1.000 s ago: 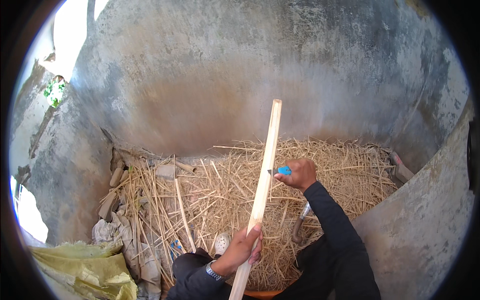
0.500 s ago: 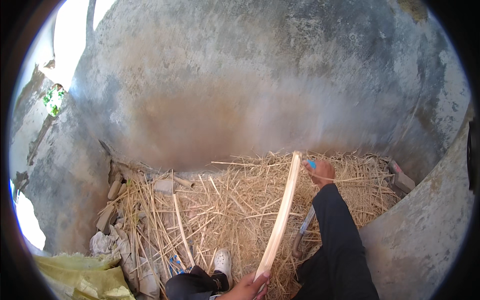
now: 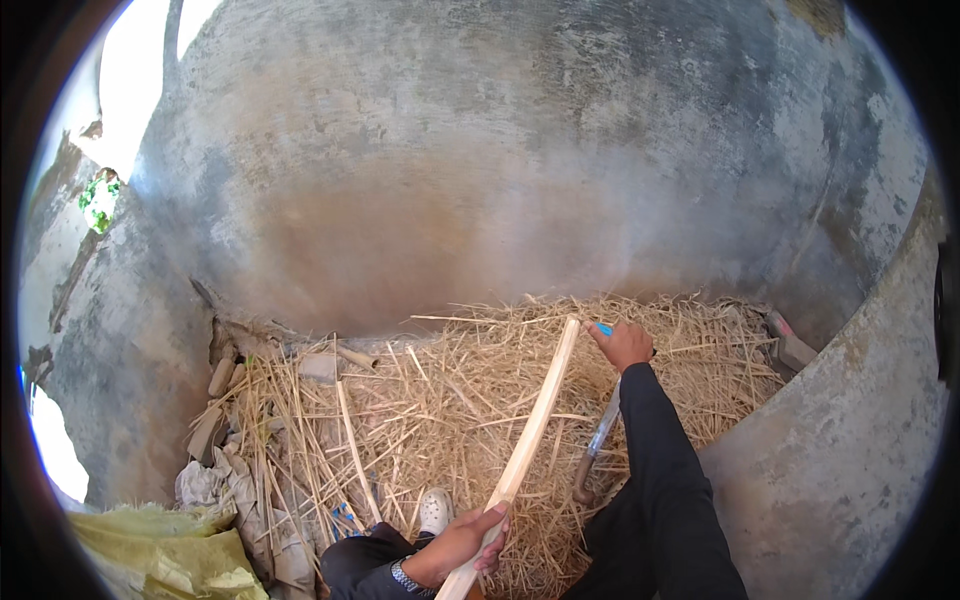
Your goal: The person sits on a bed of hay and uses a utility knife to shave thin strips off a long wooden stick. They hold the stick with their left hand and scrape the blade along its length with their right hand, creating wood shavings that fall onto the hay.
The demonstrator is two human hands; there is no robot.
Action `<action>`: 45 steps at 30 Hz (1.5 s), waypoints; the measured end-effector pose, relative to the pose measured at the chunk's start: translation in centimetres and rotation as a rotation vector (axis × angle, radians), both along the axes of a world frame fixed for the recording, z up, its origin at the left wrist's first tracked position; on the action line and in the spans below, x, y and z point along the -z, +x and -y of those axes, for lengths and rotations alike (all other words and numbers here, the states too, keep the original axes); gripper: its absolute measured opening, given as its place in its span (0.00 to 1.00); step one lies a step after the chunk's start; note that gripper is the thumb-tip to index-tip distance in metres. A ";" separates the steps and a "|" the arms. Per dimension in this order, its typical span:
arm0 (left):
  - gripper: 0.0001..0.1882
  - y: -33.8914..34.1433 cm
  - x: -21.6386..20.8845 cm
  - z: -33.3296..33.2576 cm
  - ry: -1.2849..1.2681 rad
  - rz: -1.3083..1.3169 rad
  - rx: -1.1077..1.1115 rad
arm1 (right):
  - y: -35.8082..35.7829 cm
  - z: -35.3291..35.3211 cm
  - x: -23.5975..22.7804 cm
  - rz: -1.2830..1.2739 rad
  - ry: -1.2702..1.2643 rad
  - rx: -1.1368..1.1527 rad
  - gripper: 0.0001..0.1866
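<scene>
My left hand (image 3: 470, 545) is closed round the lower part of a long, pale wooden strip (image 3: 535, 425). The strip slants up and away to the right, its lower end running out of view. Beside its far end, my right hand (image 3: 625, 345) is closed on a small tool with a blue part (image 3: 604, 329). Most of that tool is hidden in the fingers, so its kind is unclear. Under my right forearm, a metal blade with a curved brown handle (image 3: 584, 478) lies on the straw.
Straw and thin shavings (image 3: 690, 350) cover the floor. A concrete wall (image 3: 480, 180) rises behind, and another curves in at right. Loose strips (image 3: 358, 450), crumpled cloth (image 3: 215, 485) and a yellow-green sack (image 3: 170, 555) lie at left. A brick (image 3: 790, 345) sits in the right corner.
My left hand has come further into view, and the strip has shifted down and left, extending below that hand. My right hand stays near its far end, slightly further left.
</scene>
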State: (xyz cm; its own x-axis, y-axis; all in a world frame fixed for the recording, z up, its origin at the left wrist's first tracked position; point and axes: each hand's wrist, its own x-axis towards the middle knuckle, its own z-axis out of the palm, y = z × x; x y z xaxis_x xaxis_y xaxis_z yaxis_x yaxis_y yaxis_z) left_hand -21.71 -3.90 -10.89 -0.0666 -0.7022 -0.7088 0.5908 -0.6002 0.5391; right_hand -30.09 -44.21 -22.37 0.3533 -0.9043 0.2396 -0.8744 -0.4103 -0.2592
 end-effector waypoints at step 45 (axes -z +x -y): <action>0.16 1.6 -1.7 2.2 -0.222 0.255 -0.107 | 2.4 -12.3 -5.9 0.222 -0.017 -0.695 0.41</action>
